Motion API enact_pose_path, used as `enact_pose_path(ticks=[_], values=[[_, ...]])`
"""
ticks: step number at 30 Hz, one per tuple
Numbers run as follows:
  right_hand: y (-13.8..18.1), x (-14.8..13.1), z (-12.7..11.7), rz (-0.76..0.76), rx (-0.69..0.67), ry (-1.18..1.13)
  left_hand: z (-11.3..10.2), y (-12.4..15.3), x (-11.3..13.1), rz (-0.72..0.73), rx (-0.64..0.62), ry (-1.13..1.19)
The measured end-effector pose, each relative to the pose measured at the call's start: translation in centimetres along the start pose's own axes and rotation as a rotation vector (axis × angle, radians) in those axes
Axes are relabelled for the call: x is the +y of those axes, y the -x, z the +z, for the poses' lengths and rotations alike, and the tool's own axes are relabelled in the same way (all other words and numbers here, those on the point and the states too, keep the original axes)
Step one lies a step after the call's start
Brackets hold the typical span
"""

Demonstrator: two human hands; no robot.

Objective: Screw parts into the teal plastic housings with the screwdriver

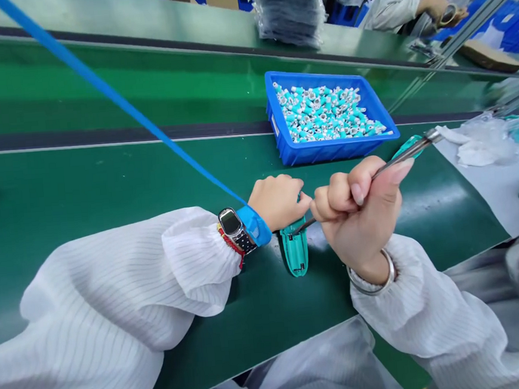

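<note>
The left hand [278,202], fingers curled, holds down the top of a teal plastic part [295,251] lying on the green conveyor belt [445,216], just below a blue tray [328,153] of small teal-and-white pieces [320,115]. The right hand [356,223] is closed in a fist around a thin metal tool [400,158], its tip reaching the part's upper end, where the work is going on.

The left hand [278,202] pinches a teal plastic part [295,253]; the right hand [355,220] grips what look like steel tweezers [400,158].
</note>
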State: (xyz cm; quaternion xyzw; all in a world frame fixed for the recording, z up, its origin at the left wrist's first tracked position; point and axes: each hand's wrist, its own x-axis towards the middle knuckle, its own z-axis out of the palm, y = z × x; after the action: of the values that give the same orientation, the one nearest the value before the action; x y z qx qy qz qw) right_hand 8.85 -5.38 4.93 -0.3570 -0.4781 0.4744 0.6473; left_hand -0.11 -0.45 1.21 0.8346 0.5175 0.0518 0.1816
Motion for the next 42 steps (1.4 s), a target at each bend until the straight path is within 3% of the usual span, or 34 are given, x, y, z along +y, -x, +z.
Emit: enact_pose_path(ticks=[5, 12, 20, 26, 31, 35, 42], values=[[-0.1, 0.2, 0.3, -0.009, 0.032, 0.103, 0.0, 0.2, 0.1, 0.047, 0.017, 0.0], [0.4, 0.1, 0.7, -0.031, -0.021, 0.109, -0.5, 0.3, 0.3, 0.076, -0.028, 0.005], [1.2, 0.4, 0.1, -0.036, -0.115, -0.013, -0.5, 0.4, 0.5, 0.134, 0.01, -0.026], [0.9, -0.2, 0.1, 0.003, -0.166, 0.02, -0.4, 0.5, 0.4, 0.141, 0.009, -0.016], [-0.1, -1.1, -1.1, -0.051, -0.042, 0.058, 0.3, 0.3, 0.5, 0.113, 0.117, -0.042], [-0.3, -0.5, -1.8, -0.104, -0.138, 0.006, 0.7, -0.1, 0.6, 0.061, 0.081, -0.046], [-0.1, -0.1, -1.4, -0.129, -0.12, -0.015, 0.6, -0.2, 0.6, 0.07, 0.07, -0.041]])
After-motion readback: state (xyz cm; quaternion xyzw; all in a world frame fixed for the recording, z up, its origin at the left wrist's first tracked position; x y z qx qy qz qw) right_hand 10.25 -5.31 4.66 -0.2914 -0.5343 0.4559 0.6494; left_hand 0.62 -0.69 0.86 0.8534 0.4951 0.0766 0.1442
